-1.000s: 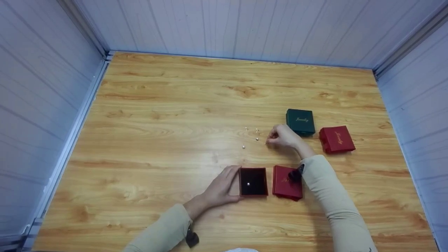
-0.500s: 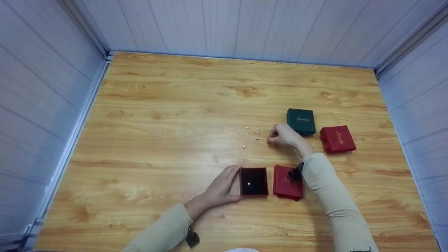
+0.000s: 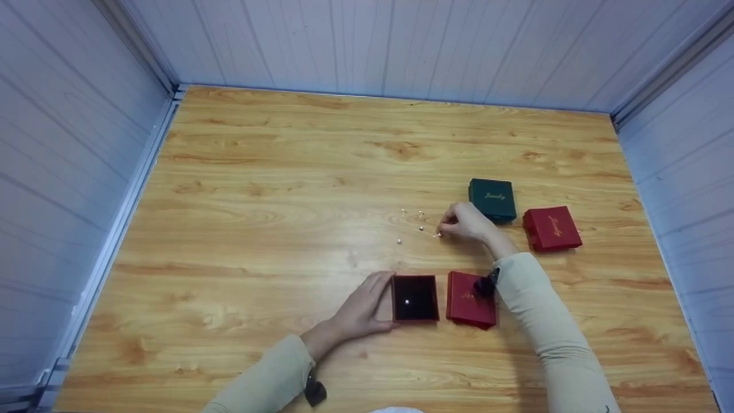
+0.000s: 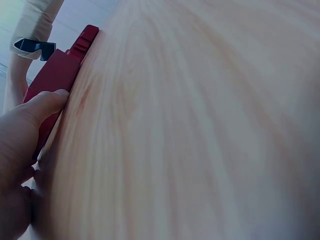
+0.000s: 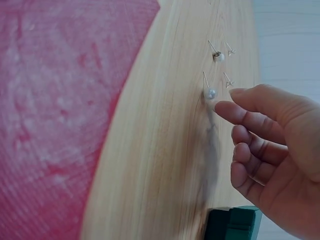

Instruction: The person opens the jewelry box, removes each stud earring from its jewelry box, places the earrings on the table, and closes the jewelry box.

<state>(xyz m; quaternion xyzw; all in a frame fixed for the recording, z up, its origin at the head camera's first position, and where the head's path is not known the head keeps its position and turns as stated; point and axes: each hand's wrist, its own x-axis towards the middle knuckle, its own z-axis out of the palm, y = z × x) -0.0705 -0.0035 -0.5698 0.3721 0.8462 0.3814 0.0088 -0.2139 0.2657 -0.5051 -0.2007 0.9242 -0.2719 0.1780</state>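
My left hand [image 3: 358, 307] grips the left side of an open red jewelry box [image 3: 424, 287] between thumb and fingers. Inside, on its black lining, sits one small pearl earring [image 3: 407, 302]. At the fingertips of my right hand [image 3: 465, 221], pinched between thumb and index finger, a tiny shiny earring [image 3: 437, 235] shows just above the table. In the right wrist view, those fingertips are close beside a pearl stud [image 5: 210, 93]. Another pearl stud [image 5: 218, 56] and two star-like earrings [image 5: 229, 82] lie just beyond.
A red lid [image 3: 467, 304] lies right of the open box, under my right forearm. Behind my right hand stands a closed green jewelry box [image 3: 493, 198], with a closed red box [image 3: 553, 229] to its right. Pale panel walls [image 3: 367, 46] enclose the wooden table [image 3: 258, 172].
The tiny earring at my right fingertips now shows more clearly below them. Both hands and the boxes have stayed in place.
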